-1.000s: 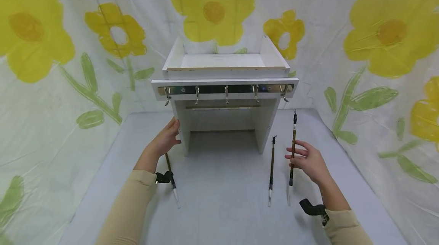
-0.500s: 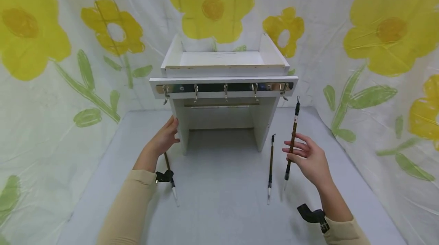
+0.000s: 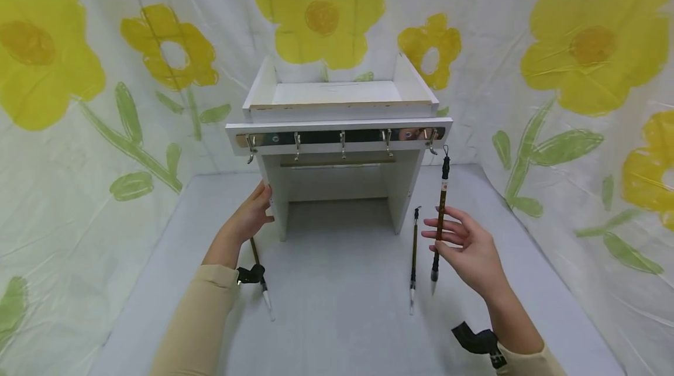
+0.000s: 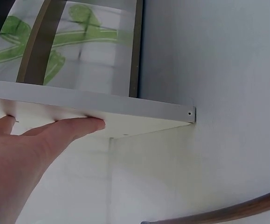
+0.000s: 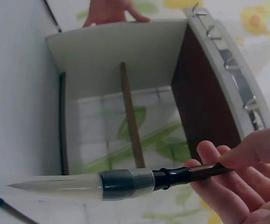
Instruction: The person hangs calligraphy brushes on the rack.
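In the head view my right hand (image 3: 468,250) pinches a calligraphy brush (image 3: 443,192) by its brown handle. The brush stands nearly upright, pale tip down and hanging loop up, close to the right end of a row of metal hooks (image 3: 343,145). Its clear cap and pointed bristles (image 5: 65,186) show large in the right wrist view. My left hand (image 3: 244,223) rests against the outer left side of a white shelf unit (image 3: 276,200). Its fingers (image 4: 81,125) lie along the side panel in the left wrist view.
A second brush (image 3: 414,253) lies on the table (image 3: 337,317) right of the shelf. Another brush (image 3: 267,294) lies by my left wrist, partly hidden by it. The shelf's open top tray (image 3: 337,92) sits above the hook strip. A flowered sheet (image 3: 568,154) surrounds the table.
My right hand has raised the brush off the table, and its loop end now sits nearer the rightmost hook. The left hand stays at the shelf's side.
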Demonstrator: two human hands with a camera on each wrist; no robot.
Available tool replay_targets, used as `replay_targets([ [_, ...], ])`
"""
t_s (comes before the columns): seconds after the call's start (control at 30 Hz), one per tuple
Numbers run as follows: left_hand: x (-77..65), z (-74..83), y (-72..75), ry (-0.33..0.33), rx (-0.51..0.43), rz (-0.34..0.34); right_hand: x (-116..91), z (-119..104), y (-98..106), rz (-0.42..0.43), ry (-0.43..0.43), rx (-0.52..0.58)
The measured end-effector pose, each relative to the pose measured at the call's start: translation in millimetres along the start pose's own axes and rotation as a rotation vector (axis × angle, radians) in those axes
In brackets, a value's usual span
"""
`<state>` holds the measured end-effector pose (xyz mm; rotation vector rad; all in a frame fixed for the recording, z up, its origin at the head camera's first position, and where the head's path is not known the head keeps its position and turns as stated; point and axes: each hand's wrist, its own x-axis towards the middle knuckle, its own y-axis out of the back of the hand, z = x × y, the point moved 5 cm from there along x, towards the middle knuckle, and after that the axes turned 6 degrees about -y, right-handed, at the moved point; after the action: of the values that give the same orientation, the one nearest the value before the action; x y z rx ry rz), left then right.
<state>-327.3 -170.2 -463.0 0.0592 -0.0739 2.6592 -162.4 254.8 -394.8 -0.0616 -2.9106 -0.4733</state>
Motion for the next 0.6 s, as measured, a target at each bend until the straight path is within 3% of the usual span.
replay_targets([
  [0.6,1.8,0.0,0.3,-0.006,0.026,0.012,2.8,-7.6,-37.2,-0.136,0.108,0.022],
])
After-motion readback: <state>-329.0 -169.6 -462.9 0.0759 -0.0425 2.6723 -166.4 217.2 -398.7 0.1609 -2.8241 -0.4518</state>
